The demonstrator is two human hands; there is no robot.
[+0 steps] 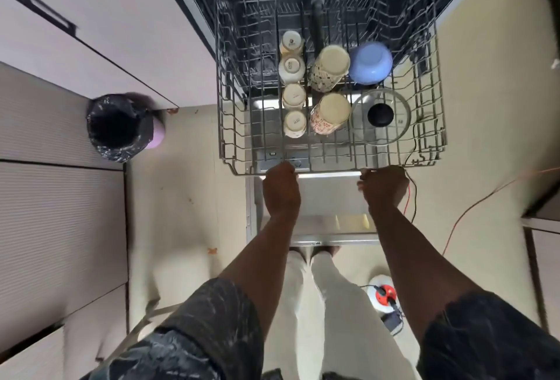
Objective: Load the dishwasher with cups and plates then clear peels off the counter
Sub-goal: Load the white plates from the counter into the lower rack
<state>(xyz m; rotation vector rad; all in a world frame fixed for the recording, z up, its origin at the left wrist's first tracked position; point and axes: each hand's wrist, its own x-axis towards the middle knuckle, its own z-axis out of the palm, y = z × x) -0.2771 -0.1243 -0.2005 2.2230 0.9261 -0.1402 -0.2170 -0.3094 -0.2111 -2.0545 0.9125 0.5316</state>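
The upper wire rack (227, 125) of the open dishwasher is pulled out toward me. In it stand several small cream cups (293, 95) in a row, upside down. Beside them lie two tall patterned mugs (329, 67), a blue bowl (370, 62) and a glass lid with a black knob (380, 116). My left hand (281, 189) grips the rack's front rim at its middle. My right hand (384, 187) grips the same rim further right. The open dishwasher door (330, 207) lies flat below both hands.
A bin lined with a black bag (119, 128) stands on the floor at the left, by the cabinets (60, 213). Small peel scraps (212, 250) lie on the floor. An orange cable (472, 207) and a red-and-white power reel (384, 292) are at the right.
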